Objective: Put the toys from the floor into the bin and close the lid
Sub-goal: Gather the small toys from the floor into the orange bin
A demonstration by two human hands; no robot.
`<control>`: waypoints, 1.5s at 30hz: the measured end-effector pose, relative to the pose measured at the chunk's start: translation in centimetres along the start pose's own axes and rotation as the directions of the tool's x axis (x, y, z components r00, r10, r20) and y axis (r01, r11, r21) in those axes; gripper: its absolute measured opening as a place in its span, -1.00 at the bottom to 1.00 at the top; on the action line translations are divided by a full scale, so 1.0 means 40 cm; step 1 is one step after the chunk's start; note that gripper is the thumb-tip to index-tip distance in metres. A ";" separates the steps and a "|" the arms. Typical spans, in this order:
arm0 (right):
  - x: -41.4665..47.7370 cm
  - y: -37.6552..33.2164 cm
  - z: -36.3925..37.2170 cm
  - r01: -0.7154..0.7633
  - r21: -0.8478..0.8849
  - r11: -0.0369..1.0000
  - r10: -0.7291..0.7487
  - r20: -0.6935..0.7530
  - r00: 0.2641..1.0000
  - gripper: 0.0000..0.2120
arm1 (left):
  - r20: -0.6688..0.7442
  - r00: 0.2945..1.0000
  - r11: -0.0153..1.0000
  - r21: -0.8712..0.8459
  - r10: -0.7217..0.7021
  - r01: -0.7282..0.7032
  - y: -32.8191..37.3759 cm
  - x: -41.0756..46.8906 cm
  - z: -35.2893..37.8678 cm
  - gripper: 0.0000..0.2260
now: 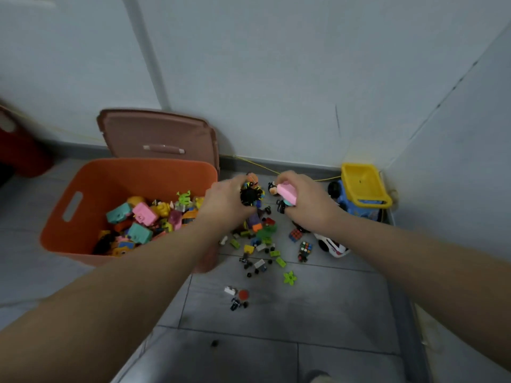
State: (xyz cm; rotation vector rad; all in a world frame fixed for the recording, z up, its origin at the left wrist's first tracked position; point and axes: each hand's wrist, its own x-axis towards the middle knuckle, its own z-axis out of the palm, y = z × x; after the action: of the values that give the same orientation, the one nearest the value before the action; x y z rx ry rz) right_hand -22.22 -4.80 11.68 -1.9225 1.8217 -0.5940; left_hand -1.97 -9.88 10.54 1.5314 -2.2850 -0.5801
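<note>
The orange bin (91,178) stands open on the floor, partly filled with coloured blocks (143,214). Its brownish lid (154,131) leans upright against the wall behind it. To the bin's right, small bricks (262,244), two puzzle cubes (305,247), a white car (333,246) and a dump truck (362,189) lie scattered. A black spiky toy (250,195) and a pink block (287,192) are held above them.

No text, label, brand or number can be read anywhere, as the view is soft and blurred. The blue toy truck (352,207) has some print on its side below the yellow bed, too smeared to make out. The white toy car (333,246) shows dark markings, but no letters or digits can be told.
</note>
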 end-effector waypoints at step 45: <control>0.424 -0.674 0.480 0.002 0.085 0.996 -0.017 0.176 0.984 -0.37 | 0.164 0.859 0.872 0.016 -0.485 0.489 -0.716 0.001 -0.356 -0.13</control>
State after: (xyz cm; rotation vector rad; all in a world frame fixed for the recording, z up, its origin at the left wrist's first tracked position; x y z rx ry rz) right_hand 11.68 -20.15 11.74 -1.8661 1.6521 -0.4796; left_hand 27.65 -21.79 8.43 2.1389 -1.9742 -0.8899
